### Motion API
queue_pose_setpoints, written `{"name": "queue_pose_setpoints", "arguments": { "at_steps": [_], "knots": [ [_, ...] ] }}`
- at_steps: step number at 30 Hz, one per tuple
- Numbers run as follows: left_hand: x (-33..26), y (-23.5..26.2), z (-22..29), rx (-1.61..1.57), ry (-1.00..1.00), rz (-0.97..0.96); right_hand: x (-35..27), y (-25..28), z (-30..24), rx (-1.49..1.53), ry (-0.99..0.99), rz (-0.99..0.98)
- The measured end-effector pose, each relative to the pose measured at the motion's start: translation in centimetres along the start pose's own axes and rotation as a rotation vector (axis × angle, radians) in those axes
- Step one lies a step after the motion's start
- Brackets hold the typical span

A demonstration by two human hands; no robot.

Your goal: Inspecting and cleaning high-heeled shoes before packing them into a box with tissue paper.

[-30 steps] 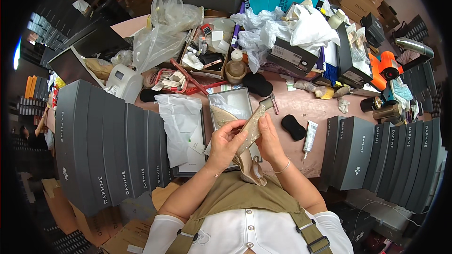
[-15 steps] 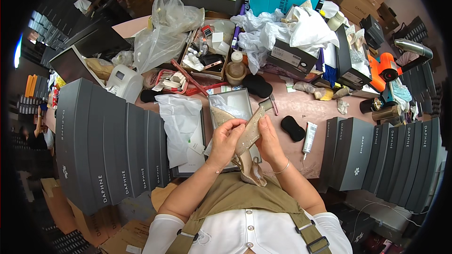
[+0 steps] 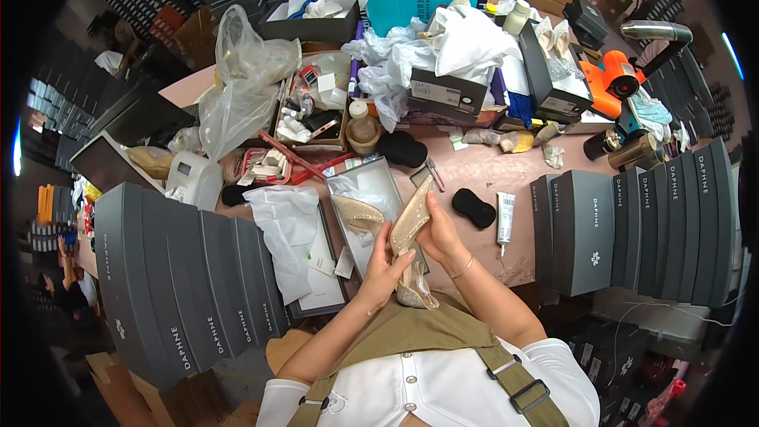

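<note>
Between my two hands is a glittery beige pointed-toe shoe (image 3: 410, 217), its toe pointing away from me and its sparkly heel end close to my apron. My left hand (image 3: 385, 273) grips the middle of the shoe, thumb laid across it. Fingers of my right hand (image 3: 444, 231) are closed around its right side near the toe. The matching shoe (image 3: 357, 212) lies just beyond my left hand in an open grey shoebox (image 3: 387, 169) with white tissue. Left of that, white tissue paper (image 3: 278, 229) drapes over the box lid (image 3: 326, 289).
Grey shoeboxes stand in rows at left (image 3: 170, 292) and right (image 3: 585, 229). A black sponge (image 3: 474, 207) and a white tube (image 3: 505, 221) lie right of my hands. Behind are a bottle (image 3: 363, 128), a tray of small items (image 3: 312, 103), and an orange heat gun (image 3: 613, 83).
My left hand has slid from the toe area down the shoe, thumb now across it. The right hand still holds the toe end. The whole view has shifted slightly.
</note>
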State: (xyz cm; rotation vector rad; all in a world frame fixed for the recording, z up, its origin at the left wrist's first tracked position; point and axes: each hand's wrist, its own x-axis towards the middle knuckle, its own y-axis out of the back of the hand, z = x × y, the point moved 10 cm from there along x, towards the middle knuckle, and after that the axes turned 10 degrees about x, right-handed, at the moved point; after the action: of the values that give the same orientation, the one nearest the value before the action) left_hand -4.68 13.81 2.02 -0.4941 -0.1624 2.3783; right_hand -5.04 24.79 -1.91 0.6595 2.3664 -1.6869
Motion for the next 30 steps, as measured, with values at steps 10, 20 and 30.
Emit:
{"name": "queue_pose_setpoints", "arguments": {
  "at_steps": [10,20,30],
  "knots": [
    [0.0,0.9,-4.1,-0.115,0.143,0.066,-3.3,2.7,-3.0,-0.496,-0.021,0.097],
    [-0.2,2.1,-0.5,0.209,-0.02,-0.128,-7.2,1.4,4.2,-0.567,-0.248,-0.123],
    [-2.6,28.6,-7.1,1.265,0.147,0.497,-6.1,0.6,4.0,-0.591,-0.26,-0.044]
  ]
}}
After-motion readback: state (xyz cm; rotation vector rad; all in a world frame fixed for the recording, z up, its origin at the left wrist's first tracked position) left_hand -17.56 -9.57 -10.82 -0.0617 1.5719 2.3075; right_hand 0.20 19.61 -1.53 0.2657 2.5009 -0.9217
